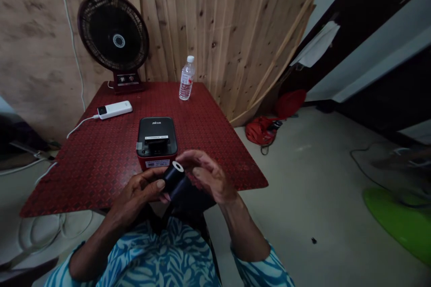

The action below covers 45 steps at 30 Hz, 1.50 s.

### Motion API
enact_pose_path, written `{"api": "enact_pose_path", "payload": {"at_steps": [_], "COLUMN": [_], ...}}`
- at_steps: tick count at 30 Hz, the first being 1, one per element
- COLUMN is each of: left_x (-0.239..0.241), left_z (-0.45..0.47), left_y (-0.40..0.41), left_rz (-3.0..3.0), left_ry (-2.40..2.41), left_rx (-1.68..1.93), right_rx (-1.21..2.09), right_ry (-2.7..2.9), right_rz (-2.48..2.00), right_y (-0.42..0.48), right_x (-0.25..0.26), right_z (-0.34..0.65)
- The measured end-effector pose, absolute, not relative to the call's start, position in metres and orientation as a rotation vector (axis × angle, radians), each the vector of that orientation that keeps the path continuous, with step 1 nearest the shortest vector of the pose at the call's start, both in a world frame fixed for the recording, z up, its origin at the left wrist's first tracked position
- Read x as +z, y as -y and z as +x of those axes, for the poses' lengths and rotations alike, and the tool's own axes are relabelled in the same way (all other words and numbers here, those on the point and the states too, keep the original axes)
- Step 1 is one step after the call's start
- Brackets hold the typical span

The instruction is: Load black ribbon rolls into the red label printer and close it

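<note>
My left hand [144, 187] is closed around a small dark roll [173, 176], which has a pale end with a hole in it. The roll is tilted, its pale end facing up and to the right. Below it, a wide dark strip [190, 195] spreads toward my right wrist; whether it is the roll's loose end I cannot tell. My right hand [207, 177] curves beside the roll, fingers apart, its fingertips close to the pale end. Just beyond my hands, a black and red box-shaped printer [157, 130] stands on the table with a label on its front.
The red patterned table [208, 143] carries a water bottle [186, 78], a white power bank [115, 110] with a cable, and a dark fan [113, 31]. Wooden boards [215, 31] lean behind. A red bag [260, 131] and a green object [393, 219] are on the floor at right.
</note>
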State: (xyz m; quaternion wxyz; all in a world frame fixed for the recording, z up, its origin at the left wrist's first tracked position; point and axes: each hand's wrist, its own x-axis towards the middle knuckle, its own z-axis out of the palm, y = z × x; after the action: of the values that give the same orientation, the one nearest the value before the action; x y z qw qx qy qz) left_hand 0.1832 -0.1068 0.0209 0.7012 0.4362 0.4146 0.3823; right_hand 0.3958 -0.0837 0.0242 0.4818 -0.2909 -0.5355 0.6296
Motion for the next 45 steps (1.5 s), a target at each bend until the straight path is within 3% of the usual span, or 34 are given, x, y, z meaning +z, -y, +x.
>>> {"api": "enact_pose_path", "payload": {"at_steps": [3,11,17,27,37,45], "left_x": [0.015,0.012,0.024,0.025,0.045,0.045], "left_z": [0.182,0.191,0.194,0.195,0.17,0.15], "left_y": [0.107,0.108,0.11,0.118,0.126,0.11], "left_rz": [0.949,0.937,1.044,1.441,1.62,1.495], "left_ry": [-0.935,-0.894,-0.981,-1.255,-1.294,-1.451], "left_rx": [0.88,0.897,0.884,1.157,0.908,1.196], "right_rx": [1.552,1.275,1.348,1.325,1.399,1.337], "right_ry": [1.275,1.813,1.776,1.724,1.714,1.729], "right_rz": [-0.82,-1.018,-0.966,-1.095,-1.057,-0.881], "right_y": [0.088,0.106,0.109,0.112,0.112,0.102], "right_x": [0.016,0.033,0.027,0.02,0.029,0.041], "right_z": [0.404,0.398,0.393,0.383,0.37,0.381]}}
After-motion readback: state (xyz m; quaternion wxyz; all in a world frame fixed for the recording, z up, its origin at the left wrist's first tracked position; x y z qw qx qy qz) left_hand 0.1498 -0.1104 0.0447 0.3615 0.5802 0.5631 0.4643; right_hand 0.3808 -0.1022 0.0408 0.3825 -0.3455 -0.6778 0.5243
